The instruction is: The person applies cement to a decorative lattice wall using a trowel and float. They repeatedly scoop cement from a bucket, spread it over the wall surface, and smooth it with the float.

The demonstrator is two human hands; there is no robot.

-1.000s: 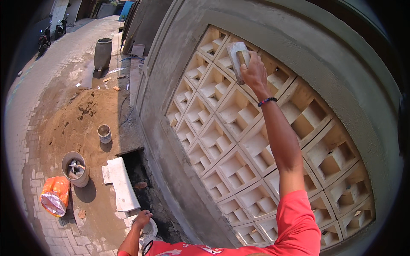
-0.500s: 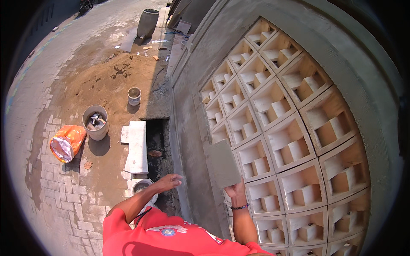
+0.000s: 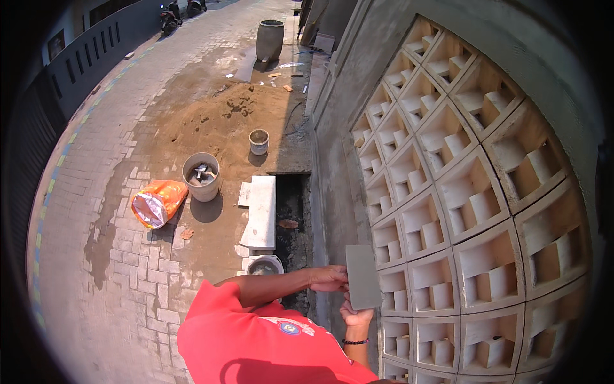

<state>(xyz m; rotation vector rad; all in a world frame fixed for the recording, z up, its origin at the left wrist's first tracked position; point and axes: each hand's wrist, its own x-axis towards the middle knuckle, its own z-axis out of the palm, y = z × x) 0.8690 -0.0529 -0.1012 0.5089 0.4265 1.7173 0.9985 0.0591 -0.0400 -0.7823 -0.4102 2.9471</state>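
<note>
A flat, grey, rectangular plastering float (image 3: 363,278) is held up in front of the wall, its broad smooth face toward me. Below its lower left corner, my right hand (image 3: 355,313), with a dark bead bracelet at the wrist, is closed on it; whatever handle it has is hidden behind. My left hand (image 3: 329,278) reaches across from the left, its curled fingers at the float's left edge, with the fingertips partly out of sight. Just right of the float runs the pale block lattice (image 3: 441,224), framed by grey cement render (image 3: 339,185).
Below the wall lies an open trench (image 3: 291,217) with white slabs (image 3: 261,211) beside it. A bucket (image 3: 265,264) stands near my left arm. Farther left are a bucket of scraps (image 3: 201,179), an orange sack (image 3: 157,201), a small pail (image 3: 258,142) and a sand heap (image 3: 217,118).
My left hand has come right to the float's edge. The float has turned, showing a narrower, smoother face, and sits lower against the wall. The whole view has swung left.
</note>
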